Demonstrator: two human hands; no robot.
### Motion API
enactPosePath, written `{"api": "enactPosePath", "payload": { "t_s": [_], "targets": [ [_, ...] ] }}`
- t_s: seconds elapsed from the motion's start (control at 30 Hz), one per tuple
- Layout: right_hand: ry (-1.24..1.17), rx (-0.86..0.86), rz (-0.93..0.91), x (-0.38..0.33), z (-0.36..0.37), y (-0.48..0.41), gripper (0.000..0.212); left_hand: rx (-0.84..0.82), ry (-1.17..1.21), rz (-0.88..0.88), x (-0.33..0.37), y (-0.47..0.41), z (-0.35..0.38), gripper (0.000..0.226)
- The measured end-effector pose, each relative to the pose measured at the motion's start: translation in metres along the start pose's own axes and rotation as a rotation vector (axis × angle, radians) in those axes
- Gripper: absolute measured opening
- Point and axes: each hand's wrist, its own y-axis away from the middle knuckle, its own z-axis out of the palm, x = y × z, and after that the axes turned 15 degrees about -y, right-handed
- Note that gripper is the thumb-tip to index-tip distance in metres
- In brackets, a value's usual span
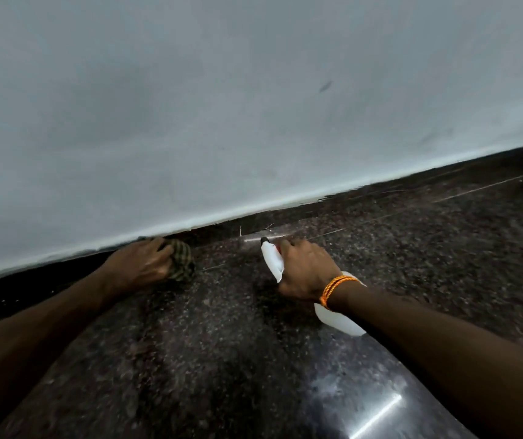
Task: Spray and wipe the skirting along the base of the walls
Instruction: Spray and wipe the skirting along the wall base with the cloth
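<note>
Now gripping soft checked cloth (181,258) in left hand (141,262) against dark skirting (222,229); clutching spray bottle (271,256), probably light and slick, by its neck in right hand (304,271), nozzle (264,239) near skirting.

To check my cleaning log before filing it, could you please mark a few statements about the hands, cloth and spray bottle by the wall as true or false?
1. The left hand grips a checked cloth at the skirting. True.
2. The left hand holds the spray bottle. False: the right hand holds it.
3. The bottle's nozzle points towards the skirting. True.
4. The orange band sits on the left wrist. False: it is on the right wrist.
</note>
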Motion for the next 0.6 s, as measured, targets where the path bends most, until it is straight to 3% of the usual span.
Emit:
{"api": "enactPosePath", "payload": {
  "t_s": [0.1, 0.2, 0.27, 0.43, 0.6],
  "targets": [
    [-0.082, 0.019, 0.064, 0.012, 0.0, 0.002, 0.052, 0.046, -0.03, 0.041, -0.002, -0.015, -0.01, 0.03],
    [-0.28, 0.126, 0.142, 0.018, 0.004, -0.001, 0.033, 0.141, -0.042, 0.083, -0.008, -0.025, -0.018, 0.03],
    [-0.544, 0.183, 0.251, 0.019, 0.012, -0.001, 0.017, 0.188, -0.062, 0.095, -0.009, -0.034, -0.019, 0.027],
    [-1.331, 0.274, 0.559, 0.01, 0.027, -0.001, 0.011, 0.182, -0.07, 0.168, -0.009, -0.052, -0.025, 0.029],
    [-1.67, 0.331, 0.741, 0.008, 0.03, -0.008, 0.013, 0.129, -0.063, 0.21, -0.015, -0.078, -0.048, 0.027]
  ]
}}
